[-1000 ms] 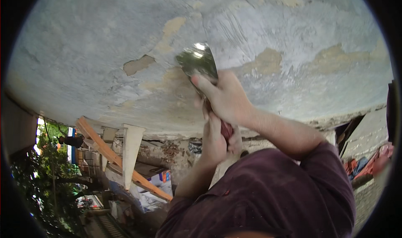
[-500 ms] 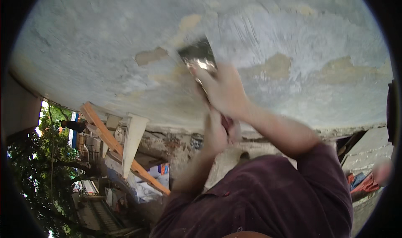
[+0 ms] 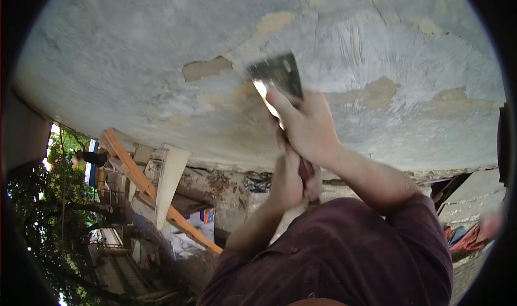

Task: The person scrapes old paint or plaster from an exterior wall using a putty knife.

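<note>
Both of my hands grip one scraper with a broad metal blade. My right hand is wrapped round it just below the blade, the thumb lying along the metal. Lower down, my left hand is closed round the reddish handle. The blade's wide edge points up at the grey-blue plaster wall; whether it touches cannot be made out. Tan bare patches show on the wall, one left of the blade and another to its right.
An orange wooden beam and a pale wedge-shaped board stand at lower left. Trees lie beyond them. Rubble runs along the wall's base. Red and blue cloth lies at right.
The scraper and both hands have shifted right and slightly down in the view. The wall patches have also moved right. My grip stays the same.
</note>
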`<state>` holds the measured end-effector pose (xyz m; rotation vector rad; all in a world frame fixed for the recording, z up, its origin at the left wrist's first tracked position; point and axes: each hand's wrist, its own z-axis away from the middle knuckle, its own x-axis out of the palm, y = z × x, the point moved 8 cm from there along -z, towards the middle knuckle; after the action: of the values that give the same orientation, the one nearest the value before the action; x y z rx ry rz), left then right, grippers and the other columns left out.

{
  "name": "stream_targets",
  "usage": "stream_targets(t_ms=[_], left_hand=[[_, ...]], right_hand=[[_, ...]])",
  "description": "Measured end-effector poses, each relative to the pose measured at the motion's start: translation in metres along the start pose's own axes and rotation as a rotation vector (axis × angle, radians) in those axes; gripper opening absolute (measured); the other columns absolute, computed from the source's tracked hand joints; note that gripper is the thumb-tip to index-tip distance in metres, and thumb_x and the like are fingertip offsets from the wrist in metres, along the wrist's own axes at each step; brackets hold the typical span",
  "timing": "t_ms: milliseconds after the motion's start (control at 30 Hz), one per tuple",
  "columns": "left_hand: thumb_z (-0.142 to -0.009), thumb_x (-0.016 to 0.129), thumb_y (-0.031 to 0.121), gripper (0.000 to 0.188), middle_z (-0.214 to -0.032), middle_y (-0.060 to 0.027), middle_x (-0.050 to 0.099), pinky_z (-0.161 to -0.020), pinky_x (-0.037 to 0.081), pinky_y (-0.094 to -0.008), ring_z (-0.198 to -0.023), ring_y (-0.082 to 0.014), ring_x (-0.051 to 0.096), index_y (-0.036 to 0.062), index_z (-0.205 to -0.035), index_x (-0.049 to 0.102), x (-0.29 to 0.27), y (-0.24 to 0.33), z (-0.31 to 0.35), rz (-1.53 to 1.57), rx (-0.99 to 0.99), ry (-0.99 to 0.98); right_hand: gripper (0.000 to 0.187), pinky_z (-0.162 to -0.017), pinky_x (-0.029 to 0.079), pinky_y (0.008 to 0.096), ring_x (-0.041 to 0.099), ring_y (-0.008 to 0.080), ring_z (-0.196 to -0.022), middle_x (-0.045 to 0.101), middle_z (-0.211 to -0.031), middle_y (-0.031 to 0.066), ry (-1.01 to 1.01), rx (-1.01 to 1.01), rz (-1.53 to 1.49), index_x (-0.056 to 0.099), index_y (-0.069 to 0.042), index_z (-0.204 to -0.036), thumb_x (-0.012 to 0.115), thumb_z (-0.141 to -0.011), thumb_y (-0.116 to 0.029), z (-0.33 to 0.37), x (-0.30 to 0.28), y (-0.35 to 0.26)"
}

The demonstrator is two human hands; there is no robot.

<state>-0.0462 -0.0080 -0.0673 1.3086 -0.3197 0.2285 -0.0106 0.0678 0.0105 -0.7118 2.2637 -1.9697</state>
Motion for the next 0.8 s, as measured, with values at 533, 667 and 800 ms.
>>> stream_targets(t_ms=[533, 667, 800], left_hand=[[-0.090, 0.015, 0.061, 0.066, -0.039, -0.0025, 0.030, -0.032, 0.027, -0.0285, -0.030, -0.0151, 0.031, 0.0066, -0.062, 0.042, -0.011, 0.002, 0.001, -0.001, -0.073, 0.059], [-0.088, 0.015, 0.063, 0.067, -0.039, -0.0022, 0.029, -0.031, 0.027, -0.0302, -0.030, -0.0159, 0.030, 0.0066, -0.063, 0.041, -0.015, 0.016, -0.012, 0.064, 0.043, -0.027], [-0.091, 0.016, 0.058, 0.064, -0.046, -0.0017, 0.035, -0.036, 0.030, -0.0255, -0.036, -0.0114, 0.035, 0.0038, -0.069, 0.041, -0.012, 0.008, 0.006, 0.071, 0.000, -0.024]], right_hand=[[0.044, -0.036, 0.034, 0.0243, 0.045, 0.0074, -0.037, 0.048, -0.044, 0.0013, 0.014, 0.022, 0.061, 0.054, -0.002, -0.055, 0.052, -0.089, -0.030, -0.011, 0.010, 0.002], [0.046, -0.038, 0.033, 0.0262, 0.041, 0.0067, -0.037, 0.045, -0.042, 0.0009, 0.008, -0.092, 0.114, 0.052, -0.001, -0.052, 0.052, -0.088, -0.030, -0.010, 0.019, -0.014], [0.045, -0.037, 0.033, 0.0241, 0.041, 0.0065, -0.036, 0.046, -0.044, 0.0005, -0.002, -0.013, 0.043, 0.053, -0.002, -0.054, 0.052, -0.089, -0.031, -0.014, 0.016, -0.004]])
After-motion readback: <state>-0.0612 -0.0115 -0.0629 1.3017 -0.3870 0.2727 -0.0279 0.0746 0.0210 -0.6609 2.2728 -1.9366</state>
